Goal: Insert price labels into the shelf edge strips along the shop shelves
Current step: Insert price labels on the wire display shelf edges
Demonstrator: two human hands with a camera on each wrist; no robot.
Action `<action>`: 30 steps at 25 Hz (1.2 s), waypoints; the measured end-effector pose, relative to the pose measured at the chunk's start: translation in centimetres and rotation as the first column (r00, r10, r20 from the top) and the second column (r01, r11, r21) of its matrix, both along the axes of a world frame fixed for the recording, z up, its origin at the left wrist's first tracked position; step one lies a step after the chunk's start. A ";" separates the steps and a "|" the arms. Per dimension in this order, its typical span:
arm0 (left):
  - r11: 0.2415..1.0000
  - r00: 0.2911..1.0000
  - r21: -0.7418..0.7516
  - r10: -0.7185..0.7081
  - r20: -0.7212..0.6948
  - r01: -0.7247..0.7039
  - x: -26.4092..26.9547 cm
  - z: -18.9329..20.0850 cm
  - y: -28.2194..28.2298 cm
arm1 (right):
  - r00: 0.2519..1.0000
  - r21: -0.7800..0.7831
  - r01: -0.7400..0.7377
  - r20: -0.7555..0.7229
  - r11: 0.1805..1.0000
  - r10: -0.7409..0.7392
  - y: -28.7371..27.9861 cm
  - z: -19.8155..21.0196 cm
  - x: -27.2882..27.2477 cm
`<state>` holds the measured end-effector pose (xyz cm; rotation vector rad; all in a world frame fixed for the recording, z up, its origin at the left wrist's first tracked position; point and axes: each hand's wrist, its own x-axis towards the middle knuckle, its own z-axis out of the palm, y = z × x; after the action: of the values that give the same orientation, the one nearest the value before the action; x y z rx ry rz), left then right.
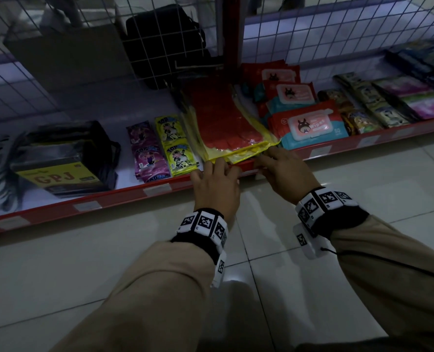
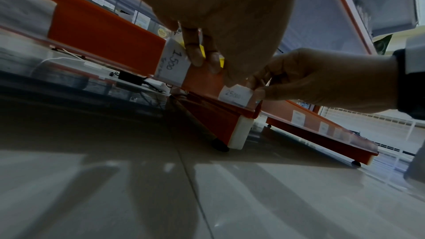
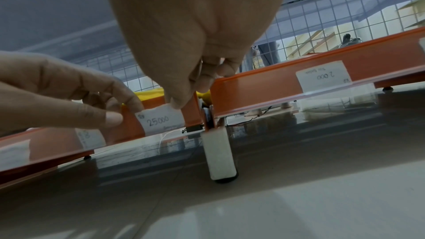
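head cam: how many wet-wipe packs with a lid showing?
3, in a row on the shelf, right of the red packet: front pack, middle pack, rear pack. More may lie hidden underneath.

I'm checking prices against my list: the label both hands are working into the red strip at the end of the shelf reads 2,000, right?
Not quite. The label that the left hand and right hand are working into the red strip reads 25000, as the right wrist view shows. The 2,000 label sits untouched in the next shelf's strip.
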<state>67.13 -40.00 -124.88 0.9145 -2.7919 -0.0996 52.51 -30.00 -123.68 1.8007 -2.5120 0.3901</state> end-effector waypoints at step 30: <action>1.000 0.998 0.006 -0.006 -0.068 0.006 8.1 0.0 -3.2 | 0.999 -0.186 0.011 -0.046 0.983 -0.020 -3.1 -0.9 6.7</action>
<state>75.18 -43.17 -124.90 0.8875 -2.7333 -0.1376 59.16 -33.08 -124.54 1.7000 -2.3679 0.5529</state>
